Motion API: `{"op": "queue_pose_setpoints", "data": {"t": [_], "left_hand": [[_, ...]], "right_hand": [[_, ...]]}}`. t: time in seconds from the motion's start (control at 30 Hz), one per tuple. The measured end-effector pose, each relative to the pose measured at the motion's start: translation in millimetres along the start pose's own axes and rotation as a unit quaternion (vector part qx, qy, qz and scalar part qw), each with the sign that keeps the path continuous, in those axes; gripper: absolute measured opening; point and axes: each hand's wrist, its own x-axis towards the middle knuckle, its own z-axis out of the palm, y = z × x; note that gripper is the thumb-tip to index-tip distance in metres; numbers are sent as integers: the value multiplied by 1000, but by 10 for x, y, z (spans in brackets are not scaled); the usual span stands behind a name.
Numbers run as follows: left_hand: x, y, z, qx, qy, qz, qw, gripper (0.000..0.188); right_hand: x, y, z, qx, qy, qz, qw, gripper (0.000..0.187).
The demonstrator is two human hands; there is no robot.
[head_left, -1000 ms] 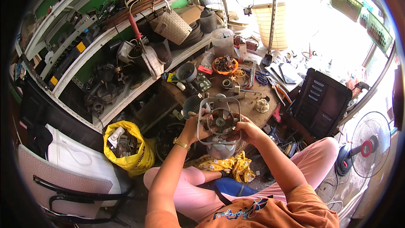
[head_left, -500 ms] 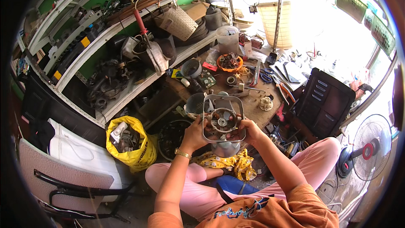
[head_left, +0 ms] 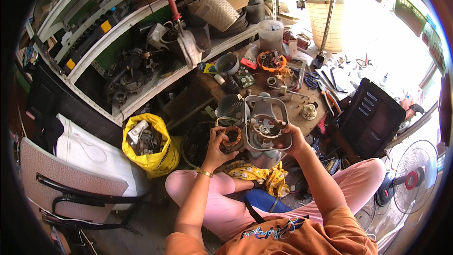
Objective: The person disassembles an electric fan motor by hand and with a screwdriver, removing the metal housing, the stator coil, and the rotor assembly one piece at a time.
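Note:
My left hand [head_left: 218, 150] is closed round a copper-orange ring that looks like a wound motor coil [head_left: 226, 142], held just left of a grey metal motor housing [head_left: 285, 113]. On the housing's right side, my right hand [head_left: 295, 140] grips the rim, fingers curled inside it. The housing is a rounded, open frame with a round metal part with a central hub [head_left: 267, 127] inside. Directly below it shows a grey rounded metal body [head_left: 265, 159]; I cannot tell whether they are joined. A yellow patterned cloth [head_left: 259, 175] lies beneath, between my legs.
Beyond the housing, a low wooden table [head_left: 295, 108] carries an orange basket of small parts [head_left: 272, 61], blue-handled scissors [head_left: 311, 80] and a cream plastic part [head_left: 309, 111]. A yellow bag of scrap [head_left: 165, 160] stands left, an open black case [head_left: 370, 118] right, near a fan [head_left: 415, 174].
My left hand has come off the housing's left side and now holds the copper-orange ring beside it. My right hand keeps its grip. The whole view has shifted slightly.

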Motion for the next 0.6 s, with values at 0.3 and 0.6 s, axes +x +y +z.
{"op": "queue_pose_setpoints", "data": {"t": [0.3,0.6], "left_hand": [[-141,173,-145,-75,26,-60,995,48],[-116,536,-282,17,-19,10,1000,47]], "right_hand": [[-144,-501,222,-140,133,7,981,46],[-243,-1112,169,-298,244,72,920,30]]}}
